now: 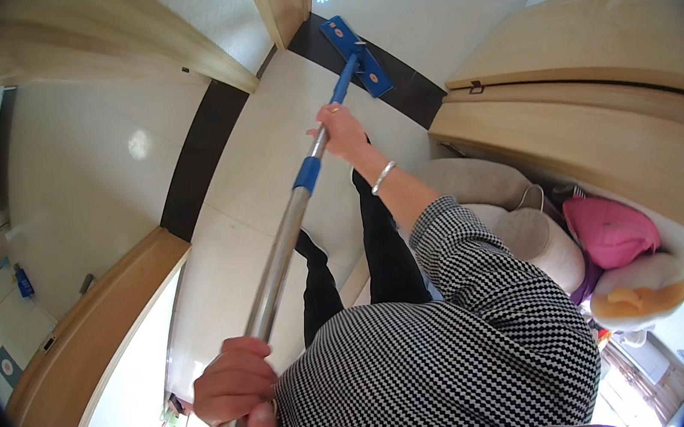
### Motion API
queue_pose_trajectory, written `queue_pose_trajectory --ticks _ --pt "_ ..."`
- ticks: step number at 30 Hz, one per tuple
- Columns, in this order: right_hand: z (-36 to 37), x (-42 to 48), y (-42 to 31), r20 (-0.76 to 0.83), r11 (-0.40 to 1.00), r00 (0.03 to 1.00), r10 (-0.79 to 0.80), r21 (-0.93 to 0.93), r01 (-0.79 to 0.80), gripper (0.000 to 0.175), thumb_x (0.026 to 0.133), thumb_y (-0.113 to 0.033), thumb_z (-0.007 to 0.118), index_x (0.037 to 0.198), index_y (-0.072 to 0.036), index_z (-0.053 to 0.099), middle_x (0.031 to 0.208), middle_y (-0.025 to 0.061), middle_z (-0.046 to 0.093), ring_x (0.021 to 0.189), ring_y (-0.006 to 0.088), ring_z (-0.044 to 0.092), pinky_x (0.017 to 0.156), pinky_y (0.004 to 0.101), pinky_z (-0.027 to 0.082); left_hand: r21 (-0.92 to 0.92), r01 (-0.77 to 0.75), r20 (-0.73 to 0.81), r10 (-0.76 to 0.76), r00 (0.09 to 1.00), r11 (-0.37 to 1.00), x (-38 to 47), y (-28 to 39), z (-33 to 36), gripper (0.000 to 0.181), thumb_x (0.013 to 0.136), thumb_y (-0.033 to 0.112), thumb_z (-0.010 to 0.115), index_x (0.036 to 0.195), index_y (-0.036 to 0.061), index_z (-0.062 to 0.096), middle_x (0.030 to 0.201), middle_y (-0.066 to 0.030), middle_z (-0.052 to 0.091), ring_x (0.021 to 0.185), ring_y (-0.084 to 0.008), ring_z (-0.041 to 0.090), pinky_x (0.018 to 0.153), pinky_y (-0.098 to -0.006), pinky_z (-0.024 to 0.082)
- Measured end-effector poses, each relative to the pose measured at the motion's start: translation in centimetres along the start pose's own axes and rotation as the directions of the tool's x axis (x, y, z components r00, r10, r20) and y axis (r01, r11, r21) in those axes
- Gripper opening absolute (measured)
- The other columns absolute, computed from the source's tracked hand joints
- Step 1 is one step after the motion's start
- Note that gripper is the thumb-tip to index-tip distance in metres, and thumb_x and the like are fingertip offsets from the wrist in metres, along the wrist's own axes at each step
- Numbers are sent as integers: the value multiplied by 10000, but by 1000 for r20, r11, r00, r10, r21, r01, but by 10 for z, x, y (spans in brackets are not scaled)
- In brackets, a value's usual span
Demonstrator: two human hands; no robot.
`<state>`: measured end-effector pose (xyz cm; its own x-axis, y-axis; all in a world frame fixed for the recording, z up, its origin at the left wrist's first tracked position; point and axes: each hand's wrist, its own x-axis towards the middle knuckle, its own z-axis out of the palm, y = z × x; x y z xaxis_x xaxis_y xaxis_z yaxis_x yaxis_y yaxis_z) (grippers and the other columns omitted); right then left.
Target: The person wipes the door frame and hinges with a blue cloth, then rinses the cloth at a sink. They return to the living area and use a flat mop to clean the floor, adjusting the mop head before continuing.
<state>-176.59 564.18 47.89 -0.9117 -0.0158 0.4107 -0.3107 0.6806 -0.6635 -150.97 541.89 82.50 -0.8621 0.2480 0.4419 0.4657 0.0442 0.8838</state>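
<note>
A flat mop with a telescopic metal handle runs diagonally from the lower left up towards the top. Its blue plate-like head lies across a dark threshold strip, partly on the pale floor beyond. My left hand is wrapped around the top end of the handle, close to my waist. Farther down, my right hand grips the pole between a blue collar and the blue lower section. A silver bangle is on my right wrist. My feet, in dark trousers, stand on the tiles behind the mop head.
A wooden door frame stands just left of the mop head. On the right are wooden cabinet fronts, with a beige upholstered seat and a pink cushion beside my arm. Another doorway opens at left past a dark strip.
</note>
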Motion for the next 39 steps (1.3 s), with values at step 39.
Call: queue_pose_trajectory --ticks 39 --pt "148 14 -219 543 988 833 -107 -35 149 151 720 -93 646 865 -57 670 926 130 644 1012 328 587 804 423 524 320 361 -756 6 654 876 -111 16 -213 111 745 83 415 669 77 334 606 -43 283 593 -187 289 596 -382 315"
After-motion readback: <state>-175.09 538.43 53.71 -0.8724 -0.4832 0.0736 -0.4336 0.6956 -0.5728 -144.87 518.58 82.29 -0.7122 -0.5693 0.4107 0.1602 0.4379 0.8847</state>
